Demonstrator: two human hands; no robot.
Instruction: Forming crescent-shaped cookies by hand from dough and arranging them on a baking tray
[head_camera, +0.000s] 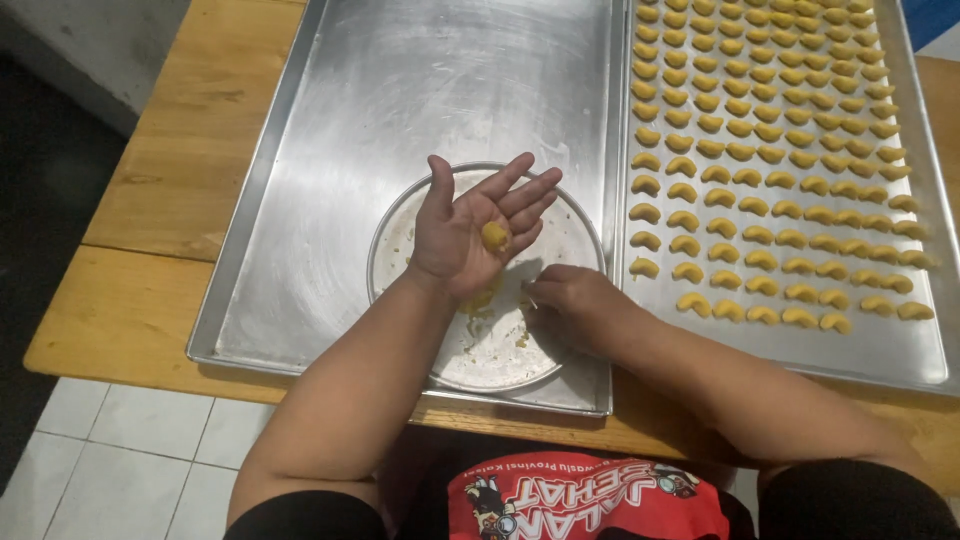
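A single head-worn camera looks steeply down from above the person's chest, facing forward across the wooden tabletop (150, 200). It sits close: both forearms enter from the lower edge, and the left hand (478, 230) and right hand (570, 297) fall near the middle. Floor tiles (120, 460) show lower left; no second view shares the scene

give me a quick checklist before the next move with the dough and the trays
1. Dough piece resting in open left hand: ok.
2. Right hand down on the round plate; what it pinches: cannot tell.
3. More dough on the plate: only crumbs visible, not ok.
4. Free room on right tray below the rows of crescent pieces: ok.
5. Left tray bare around the plate: ok.
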